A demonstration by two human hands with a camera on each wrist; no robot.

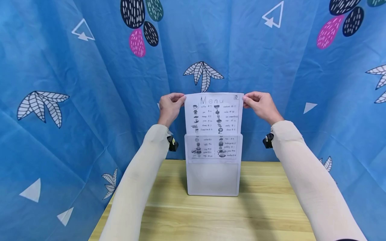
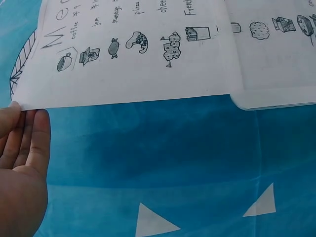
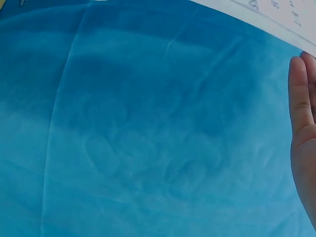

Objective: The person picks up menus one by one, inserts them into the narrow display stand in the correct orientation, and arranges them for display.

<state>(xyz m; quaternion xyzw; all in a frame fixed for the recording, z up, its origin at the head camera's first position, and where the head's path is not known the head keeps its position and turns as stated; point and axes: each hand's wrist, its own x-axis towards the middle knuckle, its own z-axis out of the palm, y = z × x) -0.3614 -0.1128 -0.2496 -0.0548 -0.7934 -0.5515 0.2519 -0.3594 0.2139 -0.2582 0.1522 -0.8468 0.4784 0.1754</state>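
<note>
A white paper menu [image 1: 206, 113], printed with small food drawings and prices, stands upright with its lower part inside a clear sign holder [image 1: 212, 180]. My left hand [image 1: 171, 107] pinches the sheet's top left corner between thumb and fingers. At the top right corner my right hand [image 1: 261, 105] pinches it the same way. In the left wrist view the left hand [image 2: 24, 163] grips the menu's edge beside the title. Only part of the right hand [image 3: 305, 128] shows in the right wrist view, its fingers at the paper's edge. The sheet's bottom edge sits about midway down the holder.
The holder is over a light wood-grain table [image 1: 226, 217]. Behind and at both sides hangs a blue curtain [image 1: 256, 60] with leaf, drop and triangle patterns. A small black device is strapped at each wrist, over pale sleeves [image 1: 135, 177].
</note>
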